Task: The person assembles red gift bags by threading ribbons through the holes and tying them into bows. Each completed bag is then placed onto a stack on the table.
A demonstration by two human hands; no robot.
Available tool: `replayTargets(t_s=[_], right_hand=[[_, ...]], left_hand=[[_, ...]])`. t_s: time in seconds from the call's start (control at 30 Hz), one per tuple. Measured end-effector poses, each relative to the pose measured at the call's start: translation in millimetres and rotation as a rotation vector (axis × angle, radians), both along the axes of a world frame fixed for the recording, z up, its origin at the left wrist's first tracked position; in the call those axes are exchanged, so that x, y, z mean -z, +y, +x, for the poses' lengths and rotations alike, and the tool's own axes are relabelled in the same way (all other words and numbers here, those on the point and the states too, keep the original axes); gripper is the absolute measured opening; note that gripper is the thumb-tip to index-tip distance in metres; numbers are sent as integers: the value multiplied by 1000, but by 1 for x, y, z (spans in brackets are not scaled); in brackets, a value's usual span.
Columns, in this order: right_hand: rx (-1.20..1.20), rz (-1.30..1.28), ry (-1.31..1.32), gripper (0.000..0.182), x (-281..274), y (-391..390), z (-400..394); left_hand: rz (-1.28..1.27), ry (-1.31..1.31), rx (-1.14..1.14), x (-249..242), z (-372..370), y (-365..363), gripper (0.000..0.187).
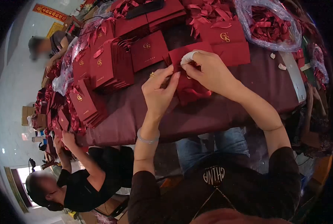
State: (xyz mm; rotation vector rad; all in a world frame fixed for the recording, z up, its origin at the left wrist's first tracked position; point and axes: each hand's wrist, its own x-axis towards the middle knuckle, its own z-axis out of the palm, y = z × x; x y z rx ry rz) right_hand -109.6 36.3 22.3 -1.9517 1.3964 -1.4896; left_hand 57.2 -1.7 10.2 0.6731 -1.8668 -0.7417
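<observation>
A red paper bag (pixel 189 91) with a red ribbon lies under both hands at the middle of the table. My left hand (pixel 161 87), with a ring and a bangle, pinches the bag's left edge between thumb and fingertips. Over the bag's upper part, my right hand (pixel 207 71) has its fingers bent together, with white wrapping on a finger; what they hold, if anything, is hidden. Just behind is another red bag (pixel 148 51) with a gold logo.
Stacked red bags (pixel 112 67) stand at the left, more bags (pixel 226 37) behind. A plastic bag of ribbons (pixel 271 26) is at the back right. Two co-workers (pixel 88 179) (pixel 58 43) sit at the left; another person's arm (pixel 312 100) shows at the right.
</observation>
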Motion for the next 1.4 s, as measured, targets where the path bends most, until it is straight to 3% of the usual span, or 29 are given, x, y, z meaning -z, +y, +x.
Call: replayTargets(t_s=[0.13, 0.2, 0.4, 0.7, 1.0, 1.1, 1.17, 1.2, 1.33, 1.4], right_hand=[[-15, -3, -17, 14, 5, -3, -1], [-12, -9, -18, 14, 5, -3, -2], [-42, 48, 2, 13, 7, -4, -5], [9, 57, -65, 14, 8, -6, -1], [54, 92, -77, 14, 10, -9, -2], [72, 13, -9, 13, 13, -8, -1], [149, -322, 405, 13, 14, -5, 2], [175, -261, 295, 13, 16, -7, 8], [156, -378, 366, 11, 16, -7, 5], [58, -204, 69, 11, 18, -10, 3]], left_hand=[[98, 25, -1, 3, -3, 0, 23], [358, 214, 67, 5, -4, 1, 25], [440, 186, 74, 2, -4, 1, 28], [341, 12, -2, -2, -4, 5, 36], [425, 64, 14, -5, -6, 5, 37], [284, 33, 15, -2, -7, 5, 36], [246, 72, 40, 8, -6, 1, 35], [210, 111, 67, 8, -6, 1, 34], [272, 59, -9, 5, -8, 4, 31], [256, 61, 4, 7, -5, 3, 30]])
